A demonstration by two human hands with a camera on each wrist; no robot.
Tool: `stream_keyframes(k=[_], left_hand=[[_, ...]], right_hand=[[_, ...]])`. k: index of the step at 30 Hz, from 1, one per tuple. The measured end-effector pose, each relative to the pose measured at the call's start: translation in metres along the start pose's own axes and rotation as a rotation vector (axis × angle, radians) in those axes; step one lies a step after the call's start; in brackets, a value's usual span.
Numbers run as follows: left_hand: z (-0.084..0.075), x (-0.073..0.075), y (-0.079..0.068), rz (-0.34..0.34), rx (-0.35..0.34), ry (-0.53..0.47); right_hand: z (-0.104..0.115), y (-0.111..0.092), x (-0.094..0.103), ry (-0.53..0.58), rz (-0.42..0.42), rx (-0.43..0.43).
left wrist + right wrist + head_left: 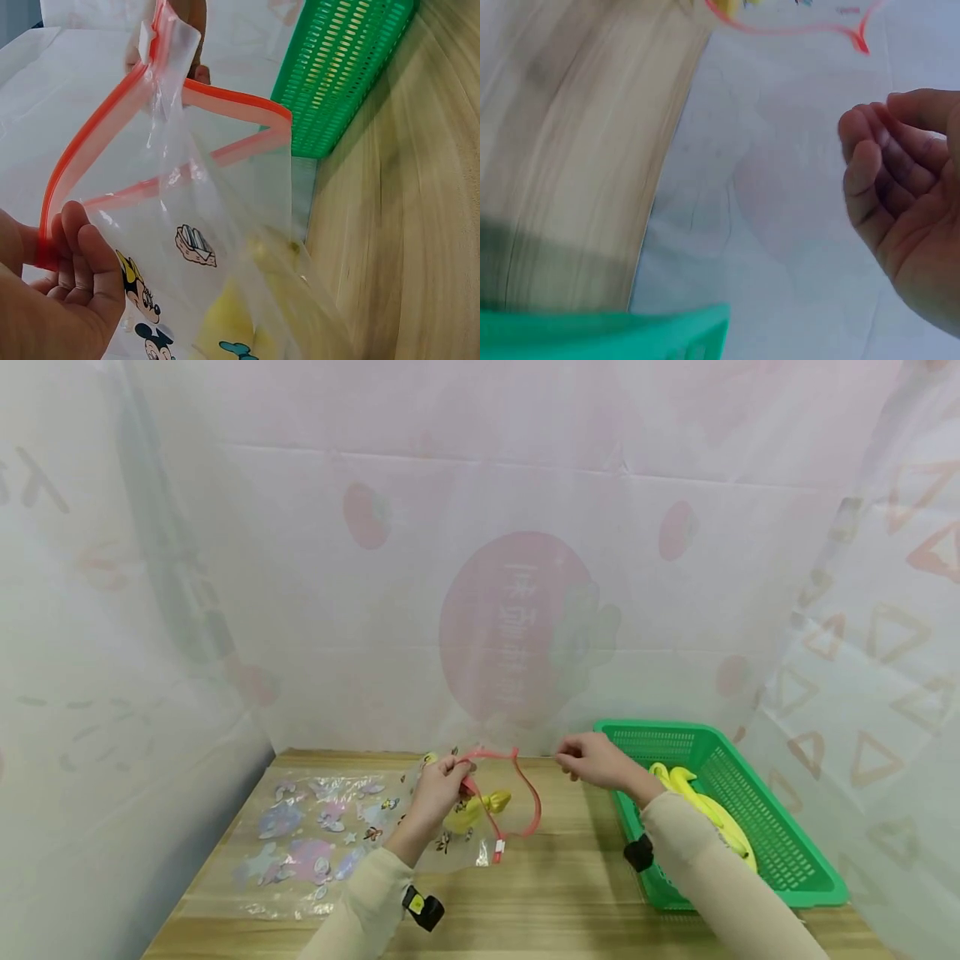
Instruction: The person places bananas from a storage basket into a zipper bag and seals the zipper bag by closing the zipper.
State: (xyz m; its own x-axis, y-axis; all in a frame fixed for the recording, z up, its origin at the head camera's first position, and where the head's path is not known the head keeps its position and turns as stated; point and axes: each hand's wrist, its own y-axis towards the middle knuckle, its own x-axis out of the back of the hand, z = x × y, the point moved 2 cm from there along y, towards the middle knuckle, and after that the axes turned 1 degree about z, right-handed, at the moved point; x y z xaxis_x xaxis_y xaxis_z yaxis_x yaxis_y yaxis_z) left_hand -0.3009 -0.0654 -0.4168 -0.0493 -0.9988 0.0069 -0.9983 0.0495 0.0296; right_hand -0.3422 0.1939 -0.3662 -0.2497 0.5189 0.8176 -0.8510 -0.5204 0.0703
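My left hand (435, 789) pinches the rim of a clear zip bag (196, 191) with a red seal strip and cartoon prints. Its mouth gapes, and a white slider (500, 846) sits at one end of the strip. Through the film I see yellow fruit (480, 807), probably bananas, partly blurred by the plastic. To the right of the bag my right hand (600, 762) hovers in the air, fingers loosely curled, touching nothing. In the right wrist view its palm and fingers (862, 161) hold nothing.
At the right stands a green perforated basket (787, 827) with yellow bananas (712, 814) in it, below my right forearm. Another clear printed bag (303, 852) lies flat on the wooden table (555, 893) at the left. Printed white cloth (300, 610) hangs behind and beside the table.
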Motion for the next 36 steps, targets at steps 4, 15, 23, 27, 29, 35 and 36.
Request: stream_keyframes(k=[4,15,23,27,29,35,36], left_hand=[[0.001,0.0,-0.001,-0.003,-0.007,0.004],[0.007,-0.001,0.001,-0.05,0.016,0.002],[0.012,0.001,0.002,-0.045,-0.008,-0.005],[0.012,0.001,0.001,-0.049,-0.002,-0.019],[0.012,0.0,0.0,-0.055,0.002,-0.024],[0.013,0.0,-0.002,-0.048,-0.006,-0.027],[0.013,0.0,-0.002,-0.047,-0.008,-0.026]], right_hand=[[-0.022,-0.009,0.02,-0.063,-0.011,-0.089],[-0.08,-0.032,0.045,-0.202,0.048,-0.266],[-0.101,-0.045,0.047,-0.304,0.124,-0.396],[-0.107,-0.052,0.05,-0.354,0.168,-0.478],[-0.109,-0.055,0.051,-0.372,0.198,-0.508],[-0.118,-0.062,0.045,-0.361,0.253,-0.593],[-0.12,-0.063,0.045,-0.367,0.256,-0.602]])
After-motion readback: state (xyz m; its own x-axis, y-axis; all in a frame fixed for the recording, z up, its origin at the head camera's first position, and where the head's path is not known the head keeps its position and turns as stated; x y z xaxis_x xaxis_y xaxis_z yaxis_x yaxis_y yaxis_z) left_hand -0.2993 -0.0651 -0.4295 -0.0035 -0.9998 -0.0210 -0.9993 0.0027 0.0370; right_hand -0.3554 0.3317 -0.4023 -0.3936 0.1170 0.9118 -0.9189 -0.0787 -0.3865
